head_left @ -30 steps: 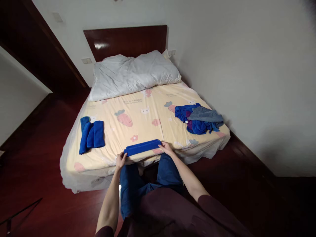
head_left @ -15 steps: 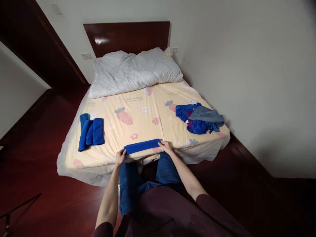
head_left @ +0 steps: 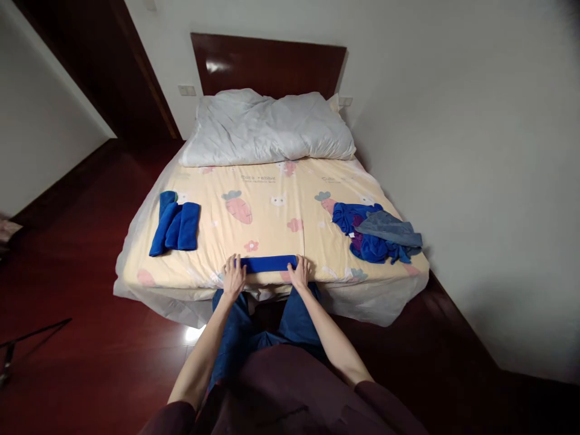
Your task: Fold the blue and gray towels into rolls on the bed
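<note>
A blue towel [head_left: 268, 264], folded into a long narrow strip, lies flat on the bed near its front edge. My left hand [head_left: 234, 277] is at the strip's left end, fingers curled over it. At the right end is my right hand [head_left: 299, 273], its thumb in front and its fingers reaching round behind. Off to the left, several rolled blue towels [head_left: 176, 225] lie side by side. A loose heap of blue cloths [head_left: 374, 244], with grey-blue and purple pieces among them, sits on the right of the bed.
The bed has a cream sheet [head_left: 267, 211] printed with carrots and rabbits. A grey-white quilt [head_left: 272, 130] is folded below the dark wooden headboard [head_left: 272, 66]. A wall [head_left: 480, 199] stands close on the right. A thin black stand [head_left: 31, 335] shows at lower left.
My hands have shifted from pinching the strip's end corners to wrapping round its ends, and the strip lies slightly farther onto the bed. The camera view has turned left.
</note>
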Motion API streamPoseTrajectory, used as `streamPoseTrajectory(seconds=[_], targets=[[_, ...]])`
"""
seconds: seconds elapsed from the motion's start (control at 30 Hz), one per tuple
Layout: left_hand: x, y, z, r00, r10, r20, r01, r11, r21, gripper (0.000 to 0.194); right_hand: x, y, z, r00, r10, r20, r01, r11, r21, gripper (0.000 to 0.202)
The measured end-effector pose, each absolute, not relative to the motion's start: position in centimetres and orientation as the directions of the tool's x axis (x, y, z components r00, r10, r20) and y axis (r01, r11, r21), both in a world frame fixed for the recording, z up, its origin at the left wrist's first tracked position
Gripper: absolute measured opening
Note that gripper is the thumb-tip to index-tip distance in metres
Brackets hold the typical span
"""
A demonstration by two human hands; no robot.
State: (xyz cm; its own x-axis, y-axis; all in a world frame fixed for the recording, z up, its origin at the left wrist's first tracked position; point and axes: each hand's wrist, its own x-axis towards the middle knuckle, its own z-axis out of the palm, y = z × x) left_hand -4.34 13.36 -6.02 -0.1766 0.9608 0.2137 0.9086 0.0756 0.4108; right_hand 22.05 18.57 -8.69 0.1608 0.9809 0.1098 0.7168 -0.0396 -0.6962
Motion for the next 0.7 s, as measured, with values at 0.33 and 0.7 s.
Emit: streamPoseTrajectory(seconds=[0.33, 0.7], targets=[[-4.1, 12.8, -8.5, 0.06, 0.993, 0.101, 0.962, -0.084, 0.261, 0.064, 17.3, 16.0, -8.9, -0.45, 0.89, 0.074, 0.828, 0.446, -0.34, 0.059], [-3.6, 4.9, -7.8, -0.447, 0.856, -0.261, 0.192, 0.377, 0.906, 0.031, 24.9, 22.0, -6.9, -0.396, 0.909, 0.126, 0.767, 0.404, -0.498, 0.044]])
